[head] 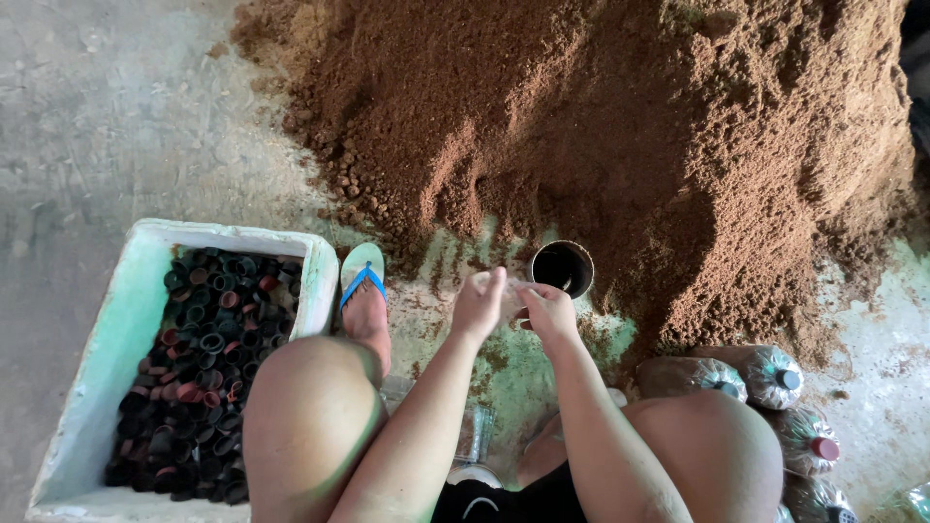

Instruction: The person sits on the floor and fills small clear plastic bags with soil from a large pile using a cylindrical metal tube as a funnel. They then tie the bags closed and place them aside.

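- A rough work floor, likely a small growing or bagging yard.
- A big heap of brown substrate (620,136) lies on bare concrete (107,116).
- A foam box (320,281) holds plastic rings, and filled clear bags (765,373) lie nearby.

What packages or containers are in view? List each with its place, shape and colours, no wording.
Foam box: left, rectangular, white-green, holding dark and red caps.
Filled bags: lower right, rounded clear plastic over brown fill, capped necks.
Round container: centre, beside the brown heap, dark inside.
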